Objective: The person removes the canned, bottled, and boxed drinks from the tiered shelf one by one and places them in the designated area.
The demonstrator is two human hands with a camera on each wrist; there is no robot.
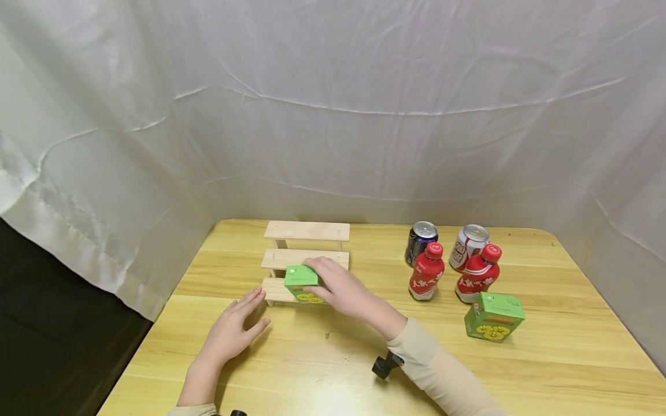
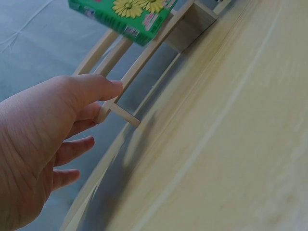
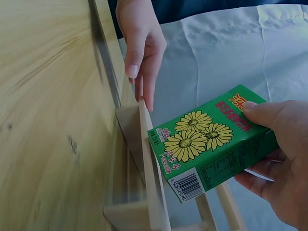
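A green drink carton (image 1: 302, 276) with yellow flowers is gripped by my right hand (image 1: 338, 287), thumb on one broad face and fingers on the other. In the right wrist view the bottom of the carton (image 3: 207, 139) is right at the lowest step of a small three-tier wooden rack (image 1: 307, 230). My left hand (image 1: 232, 327) reaches to the left end of that lowest step. Its fingertips touch the step's corner in the left wrist view, where the other fingers (image 2: 72, 149) spread loosely below.
On the right stand a second green carton (image 1: 494, 316), two red-wrapped bottles (image 1: 426, 271), a dark can (image 1: 421, 242) and a white can (image 1: 469, 247). A pale curtain (image 1: 364, 115) hangs behind the wooden table (image 1: 291, 370).
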